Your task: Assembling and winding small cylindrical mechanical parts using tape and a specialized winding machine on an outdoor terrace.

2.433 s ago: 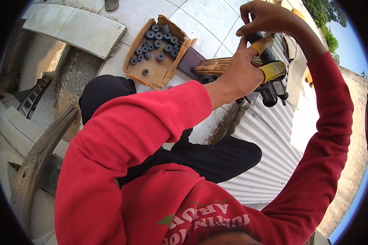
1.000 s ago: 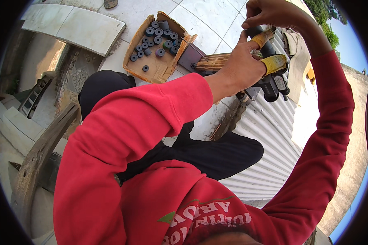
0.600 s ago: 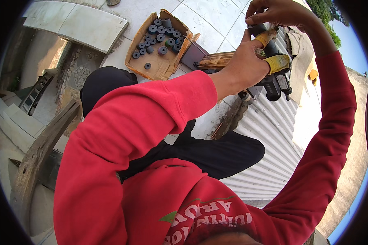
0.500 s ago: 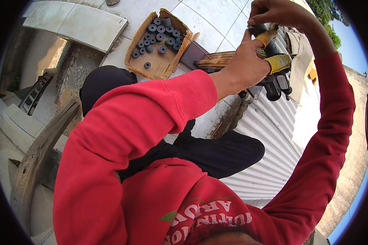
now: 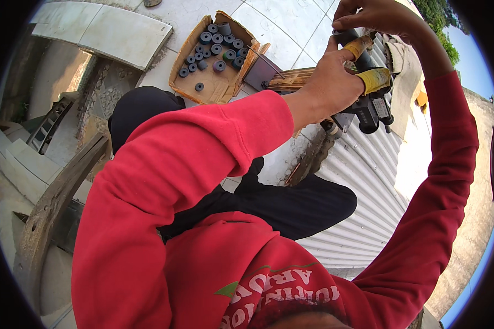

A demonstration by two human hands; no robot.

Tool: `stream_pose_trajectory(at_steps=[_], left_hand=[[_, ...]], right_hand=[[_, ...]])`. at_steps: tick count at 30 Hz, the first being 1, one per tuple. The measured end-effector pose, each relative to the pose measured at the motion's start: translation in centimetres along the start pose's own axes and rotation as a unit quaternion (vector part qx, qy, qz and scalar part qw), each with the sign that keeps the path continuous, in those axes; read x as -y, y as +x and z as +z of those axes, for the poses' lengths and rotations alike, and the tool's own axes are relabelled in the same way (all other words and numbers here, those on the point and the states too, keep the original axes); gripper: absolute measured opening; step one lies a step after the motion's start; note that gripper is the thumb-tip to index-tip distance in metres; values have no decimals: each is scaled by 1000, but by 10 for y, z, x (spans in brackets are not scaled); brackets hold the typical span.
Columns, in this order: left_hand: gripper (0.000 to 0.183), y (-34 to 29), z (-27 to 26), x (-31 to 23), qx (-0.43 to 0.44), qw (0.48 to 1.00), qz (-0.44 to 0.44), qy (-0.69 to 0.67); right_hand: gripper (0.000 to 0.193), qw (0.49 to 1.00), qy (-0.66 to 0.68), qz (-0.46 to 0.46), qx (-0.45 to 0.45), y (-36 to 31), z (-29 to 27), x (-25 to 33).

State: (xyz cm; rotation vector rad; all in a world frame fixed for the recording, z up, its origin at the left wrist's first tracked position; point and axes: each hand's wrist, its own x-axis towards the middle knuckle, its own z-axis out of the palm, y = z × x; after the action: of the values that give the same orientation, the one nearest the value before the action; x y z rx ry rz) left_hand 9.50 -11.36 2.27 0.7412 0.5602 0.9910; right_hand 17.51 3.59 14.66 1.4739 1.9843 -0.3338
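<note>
My left hand (image 5: 332, 82), with yellow wraps (image 5: 375, 80) on two fingers, curls around a dark cylinder (image 5: 363, 61) on a black power-tool-like machine (image 5: 368, 116). Its thumb points up beside the cylinder's far end. Just beyond, my right hand (image 5: 376, 15) bends down with thumb and fingers pinched at that end; what lies between the fingertips is too small to make out. To the left, a torn cardboard box (image 5: 206, 94) holds several dark rollers (image 5: 217, 49) with centre holes. One roller (image 5: 200, 86) sits apart near the box's near side.
A dark flat plate (image 5: 259, 71) and a piece of striped wood (image 5: 291, 80) lie between the box and the machine. Corrugated sheet (image 5: 351, 192) spreads at the right of my legs. White tiles (image 5: 277, 24) cover the floor behind; a wooden beam (image 5: 55, 203) stands at left.
Both hands stay at the cylinder with almost the same grip. The view has shifted very slightly; the box and rollers have not moved.
</note>
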Motion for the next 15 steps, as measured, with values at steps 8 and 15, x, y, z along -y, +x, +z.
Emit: stream_pose_trajectory(at_steps=[8,15], left_hand=[[60,5,-2,5,1,999,-8,-31],[54,4,-7,4,-1,1000,-8,8]], right_hand=[[42,1000,-20,14,18,-1,-1,10],[39,999,-2,13,33,-9,-5,28]])
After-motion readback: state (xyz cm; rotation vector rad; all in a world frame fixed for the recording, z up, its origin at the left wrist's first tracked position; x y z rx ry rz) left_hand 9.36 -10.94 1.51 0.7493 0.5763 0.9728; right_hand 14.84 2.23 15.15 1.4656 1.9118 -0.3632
